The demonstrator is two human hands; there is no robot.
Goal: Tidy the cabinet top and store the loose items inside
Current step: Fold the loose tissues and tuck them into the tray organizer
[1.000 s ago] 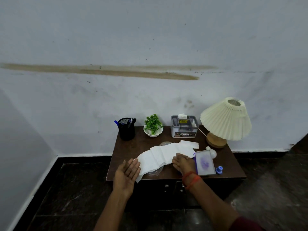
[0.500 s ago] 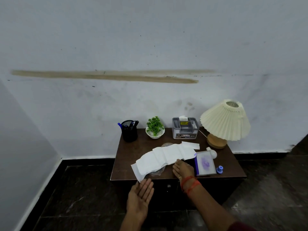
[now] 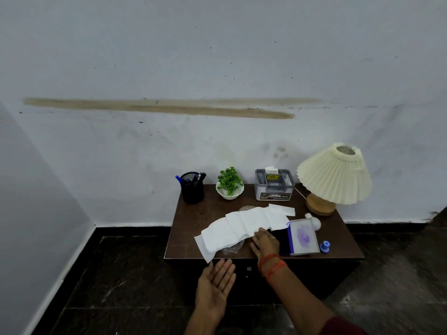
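we find the cabinet top not yet tidied: a fan of white paper sheets lies across its middle, running from 1 o'clock down to 7 o'clock, where one corner hangs past the front edge. the right hand rests at about 5 o'clock of the top, fingers straight and spread flat on the wood, fingertips touching the near edge of the sheets and gripping nothing; we judge it lies that way to slide the papers toward the edge. the left hand hangs in front of the cabinet at 6 o'clock, palm up, fingers straight, empty, just below the overhanging corner, likely to receive the sheets as they come off. at 4 o'clock sit a purple-edged box, a blue cap and a white bottle, loose items probably due inside too. along the wall stand a pen holder at 10, a plant at 11, a tissue box at 12 and a lamp at 2, which look like keepers. the cabinet doors look closed, so opening them comes before storing.
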